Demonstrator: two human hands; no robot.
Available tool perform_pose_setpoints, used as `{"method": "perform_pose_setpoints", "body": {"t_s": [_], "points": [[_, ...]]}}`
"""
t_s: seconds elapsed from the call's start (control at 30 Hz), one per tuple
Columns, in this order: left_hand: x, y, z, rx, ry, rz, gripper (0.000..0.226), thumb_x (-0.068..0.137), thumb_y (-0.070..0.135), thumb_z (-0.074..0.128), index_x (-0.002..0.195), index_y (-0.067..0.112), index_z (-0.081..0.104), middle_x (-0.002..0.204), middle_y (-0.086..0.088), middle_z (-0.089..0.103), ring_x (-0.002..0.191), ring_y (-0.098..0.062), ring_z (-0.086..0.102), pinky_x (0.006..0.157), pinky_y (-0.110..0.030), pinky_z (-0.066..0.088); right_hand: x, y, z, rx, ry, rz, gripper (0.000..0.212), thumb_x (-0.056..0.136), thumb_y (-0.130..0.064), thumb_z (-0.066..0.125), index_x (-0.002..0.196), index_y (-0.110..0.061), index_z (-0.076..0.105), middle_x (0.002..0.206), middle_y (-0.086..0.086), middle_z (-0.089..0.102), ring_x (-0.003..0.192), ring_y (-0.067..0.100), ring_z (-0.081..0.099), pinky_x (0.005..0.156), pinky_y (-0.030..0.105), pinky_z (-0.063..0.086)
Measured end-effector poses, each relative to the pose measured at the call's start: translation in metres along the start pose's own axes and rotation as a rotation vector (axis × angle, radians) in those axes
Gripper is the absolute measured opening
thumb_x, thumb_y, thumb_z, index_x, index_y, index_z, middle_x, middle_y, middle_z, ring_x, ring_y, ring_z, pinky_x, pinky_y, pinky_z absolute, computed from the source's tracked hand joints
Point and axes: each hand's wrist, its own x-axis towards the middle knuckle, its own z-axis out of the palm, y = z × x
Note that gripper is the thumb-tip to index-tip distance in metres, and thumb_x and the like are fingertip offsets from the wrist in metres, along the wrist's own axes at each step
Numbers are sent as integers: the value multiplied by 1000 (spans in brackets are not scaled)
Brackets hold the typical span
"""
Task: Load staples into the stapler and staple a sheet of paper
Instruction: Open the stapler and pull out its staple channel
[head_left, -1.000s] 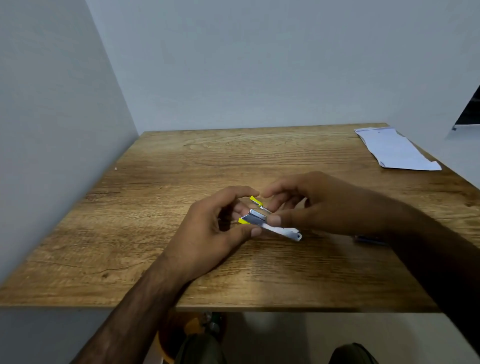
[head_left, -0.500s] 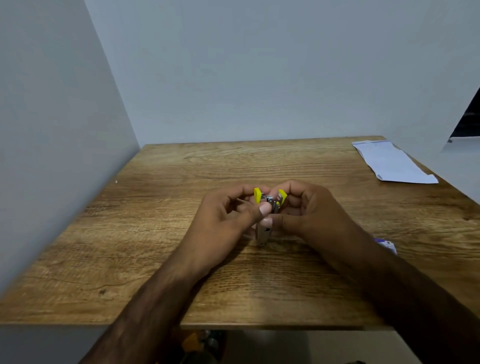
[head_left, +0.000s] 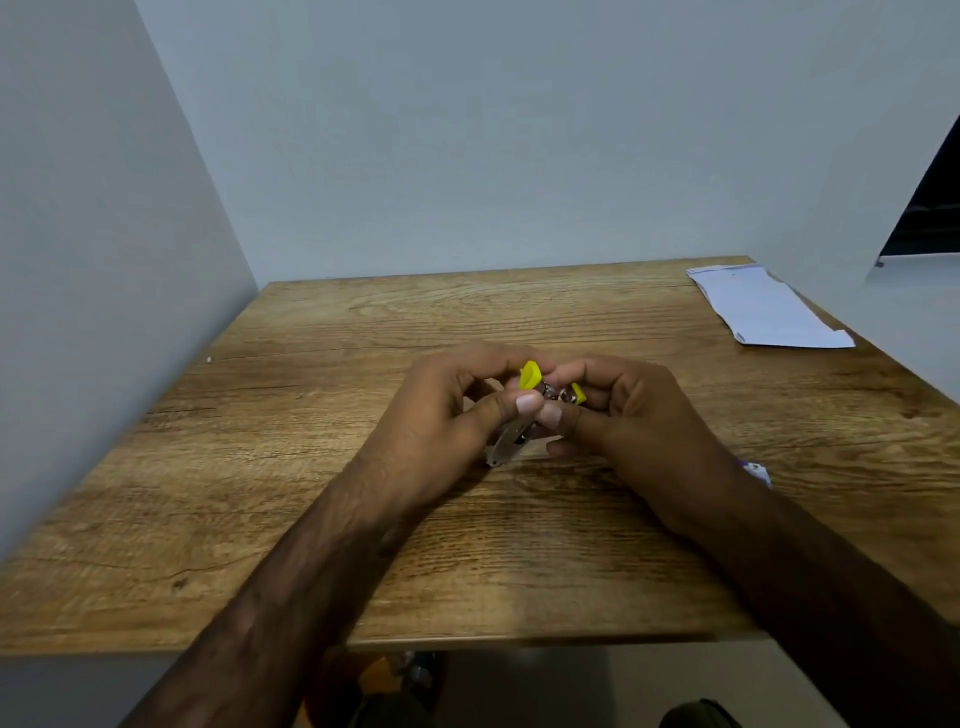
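A small metal stapler (head_left: 511, 441) with yellow plastic ends is held just above the middle of the wooden table (head_left: 260, 467). My left hand (head_left: 441, 426) and my right hand (head_left: 623, 421) both pinch it from either side, thumbs meeting on top. Its two yellow tips stick up between my fingers, spread apart, and its silver end points down towards the tabletop. A folded white sheet of paper (head_left: 763, 306) lies at the far right corner. A small white and purple box (head_left: 756, 470), perhaps the staples, peeks out behind my right wrist.
Grey walls close the table in on the left and at the back. The table's front edge runs under my forearms. A dark opening shows at the upper right beyond the paper.
The stapler has turned from lying flat and sideways to standing on end, with its yellow ends up and spread. Both hands have closed in around it and moved slightly away from me.
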Motion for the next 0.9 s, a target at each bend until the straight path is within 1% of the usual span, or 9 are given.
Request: {"method": "perform_pose_setpoints", "body": {"t_s": [0.1,0.27,0.3,0.4,0.5,0.57,0.67,0.8,0.9], "points": [[2,-4,9,3,58,-21,26,88,17,67,113,18,74,105,4,76,85,-20,73,77,-51,60,1,0,2,-33,75,-14,12,85,-9,76,96,-9,72,91,7,80,85,24,77,67,41,63],[3,-6,18,-56,122,-55,18,89,16,66,105,20,73,99,0,76,85,-28,74,74,-57,60,1,1,2,-30,139,-8,8,86,-3,74,89,-11,72,82,8,79,77,22,77,62,32,61],[2,-6,18,-114,137,-69,16,91,13,65,104,18,71,97,-5,74,85,-29,74,71,-55,62,1,1,1,-9,154,-2,9,86,-1,72,88,-10,72,81,10,79,76,22,77,62,31,60],[0,-6,14,-305,152,-91,13,96,7,62,106,13,68,98,-17,71,83,-21,74,61,-36,61,1,0,-3,63,162,40,10,88,-1,69,89,-10,72,82,16,78,75,22,76,63,29,60],[-2,-4,8,-407,167,-71,14,100,9,56,113,10,62,100,-11,76,90,-27,75,66,-34,60,2,-2,-5,147,169,59,9,88,-5,69,97,-7,71,86,14,78,77,22,76,67,31,61],[-3,-4,2,-485,211,-68,16,102,13,54,117,10,58,105,-12,76,94,-33,75,69,-37,61,3,-4,-7,229,192,49,16,84,-11,72,100,-6,70,90,16,78,79,23,76,68,32,61],[-6,-4,-6,-534,249,-69,17,102,20,54,118,15,58,109,-14,75,99,-36,75,70,-42,62,3,-6,-10,289,195,38,31,75,-19,75,102,-5,70,98,19,77,87,29,75,70,31,60],[-14,-8,-14,-521,241,-88,19,102,19,54,120,13,58,112,-16,75,105,-35,73,75,-44,63,3,-5,-12,358,188,60,36,73,-14,75,107,-4,70,107,23,74,90,28,74,70,29,60],[-21,-11,-22,-471,258,-123,18,100,13,56,117,9,60,110,-16,76,101,-36,74,79,-45,63,3,-7,-13,392,192,65,36,73,-11,73,108,-5,71,109,23,74,91,26,74,72,29,61]]}}
